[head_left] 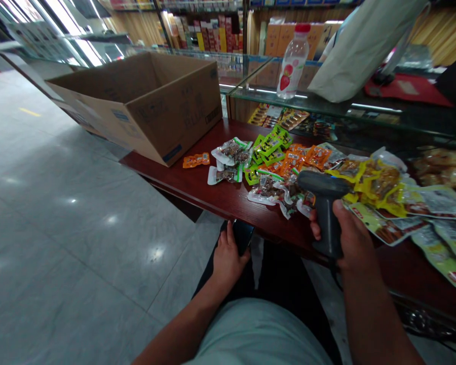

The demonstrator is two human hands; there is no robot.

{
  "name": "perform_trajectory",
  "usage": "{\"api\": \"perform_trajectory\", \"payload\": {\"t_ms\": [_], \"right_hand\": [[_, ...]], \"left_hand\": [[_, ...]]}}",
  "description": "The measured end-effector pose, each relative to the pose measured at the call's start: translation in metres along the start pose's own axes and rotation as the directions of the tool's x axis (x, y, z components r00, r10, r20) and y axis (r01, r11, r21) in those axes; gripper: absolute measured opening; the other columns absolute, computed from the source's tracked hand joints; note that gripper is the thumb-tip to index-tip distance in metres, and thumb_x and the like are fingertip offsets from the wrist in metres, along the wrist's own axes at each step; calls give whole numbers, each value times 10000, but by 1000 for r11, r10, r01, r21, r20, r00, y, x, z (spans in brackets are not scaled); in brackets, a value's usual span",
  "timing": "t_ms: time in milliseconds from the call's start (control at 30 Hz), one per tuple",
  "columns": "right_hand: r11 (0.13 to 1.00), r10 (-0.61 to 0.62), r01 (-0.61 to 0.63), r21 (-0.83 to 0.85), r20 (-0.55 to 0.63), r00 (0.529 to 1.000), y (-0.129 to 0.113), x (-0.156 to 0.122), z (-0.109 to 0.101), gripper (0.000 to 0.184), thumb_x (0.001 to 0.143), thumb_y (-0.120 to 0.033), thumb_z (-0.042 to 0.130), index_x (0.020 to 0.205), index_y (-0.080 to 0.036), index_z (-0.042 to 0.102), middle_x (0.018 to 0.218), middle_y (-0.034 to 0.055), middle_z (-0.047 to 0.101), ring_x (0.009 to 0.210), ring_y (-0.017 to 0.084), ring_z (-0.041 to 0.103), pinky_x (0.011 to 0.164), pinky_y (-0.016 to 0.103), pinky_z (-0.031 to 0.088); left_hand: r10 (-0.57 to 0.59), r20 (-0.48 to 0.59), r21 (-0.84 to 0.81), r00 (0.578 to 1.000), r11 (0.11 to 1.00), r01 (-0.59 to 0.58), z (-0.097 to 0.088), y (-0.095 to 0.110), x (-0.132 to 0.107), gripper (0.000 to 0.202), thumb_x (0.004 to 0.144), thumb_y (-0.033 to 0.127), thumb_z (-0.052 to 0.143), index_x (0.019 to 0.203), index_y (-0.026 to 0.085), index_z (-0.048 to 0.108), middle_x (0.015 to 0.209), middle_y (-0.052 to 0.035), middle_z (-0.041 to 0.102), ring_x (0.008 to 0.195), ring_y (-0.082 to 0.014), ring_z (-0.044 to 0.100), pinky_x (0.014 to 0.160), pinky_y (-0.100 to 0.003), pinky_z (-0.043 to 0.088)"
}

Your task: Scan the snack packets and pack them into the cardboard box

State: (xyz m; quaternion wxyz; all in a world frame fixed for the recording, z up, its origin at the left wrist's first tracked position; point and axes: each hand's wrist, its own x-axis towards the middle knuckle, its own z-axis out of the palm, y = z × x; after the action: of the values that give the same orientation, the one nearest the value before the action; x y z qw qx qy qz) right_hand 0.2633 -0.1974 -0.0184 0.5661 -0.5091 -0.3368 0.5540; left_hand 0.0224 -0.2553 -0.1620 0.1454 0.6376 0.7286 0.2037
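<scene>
My right hand is wrapped around the grip of a dark barcode scanner, its head pointing left above the wooden table. Down at my lap, my left hand holds a dark smartphone against my thigh, with the thumb and fingers at its edges. Small snack packets lie beyond the scanner: green packets, orange packets and clear vacuum packs of dark food. To the scanner's right are yellow-edged snack packs and a flat green and white pouch.
A large open cardboard box stands at the table's left end. Behind, a glass counter bears a strawberry-printed plastic bottle and a pale bag. The dark red tabletop has its front edge close to my knees.
</scene>
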Motion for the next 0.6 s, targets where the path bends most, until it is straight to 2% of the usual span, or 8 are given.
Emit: {"api": "perform_trajectory", "payload": {"t_ms": [133, 267, 367, 467, 533, 600], "right_hand": [[1000, 12, -12, -11, 4, 1000, 0, 2, -1, 432, 829, -617, 723, 864, -187, 741, 644, 34, 696, 468, 132, 576, 392, 201, 447], [1000, 26, -26, -15, 1, 1000, -1, 4, -3, 441, 808, -631, 734, 825, -191, 750, 647, 37, 696, 451, 135, 580, 381, 214, 452], [1000, 15, -15, -7, 8, 1000, -1, 3, -3, 380, 834, -589, 730, 868, -212, 766, 692, 36, 711, 469, 138, 581, 392, 224, 453], [1000, 6, -6, -13, 23, 1000, 0, 4, -4, 354, 857, -575, 708, 886, -226, 764, 712, 37, 715, 471, 142, 573, 389, 235, 447], [1000, 16, -15, -18, 23, 1000, 1, 4, -5, 363, 857, -583, 704, 889, -227, 760, 694, 36, 709, 469, 144, 576, 383, 232, 446], [1000, 22, -22, -15, 22, 1000, 2, 5, -7, 379, 841, -598, 718, 886, -224, 757, 683, 36, 707, 465, 142, 579, 377, 227, 448]], "left_hand": [[-59, 55, -60, 997, 996, 62, -3, -3, 1, 1025, 780, 301, 757, 1609, 166, 170, 1359, -188, 536, 1170, -339, 634, 989, -474, 536], [-73, 161, -341, 984, 932, 125, -12, -24, 1, 1118, 658, 339, 868, 1578, 163, 257, 1454, -204, 523, 1325, -369, 551, 1120, -518, 442], [-69, 325, -560, 943, 789, 251, -25, -46, 3, 943, 687, 407, 847, 1482, 136, 418, 1422, -214, 582, 1302, -371, 576, 1124, -540, 431], [-30, 499, -686, 866, 596, 416, -38, -60, 7, 801, 683, 444, 846, 1361, 152, 536, 1349, -176, 655, 1225, -346, 637, 1078, -517, 482], [-7, 557, -714, 830, 506, 484, -44, -64, 9, 768, 636, 431, 883, 1294, 174, 582, 1312, -142, 686, 1189, -328, 660, 1062, -502, 497], [2, 582, -716, 813, 475, 511, -48, -66, 10, 731, 610, 413, 907, 1243, 190, 616, 1291, -127, 700, 1165, -318, 673, 1056, -499, 499]]}}
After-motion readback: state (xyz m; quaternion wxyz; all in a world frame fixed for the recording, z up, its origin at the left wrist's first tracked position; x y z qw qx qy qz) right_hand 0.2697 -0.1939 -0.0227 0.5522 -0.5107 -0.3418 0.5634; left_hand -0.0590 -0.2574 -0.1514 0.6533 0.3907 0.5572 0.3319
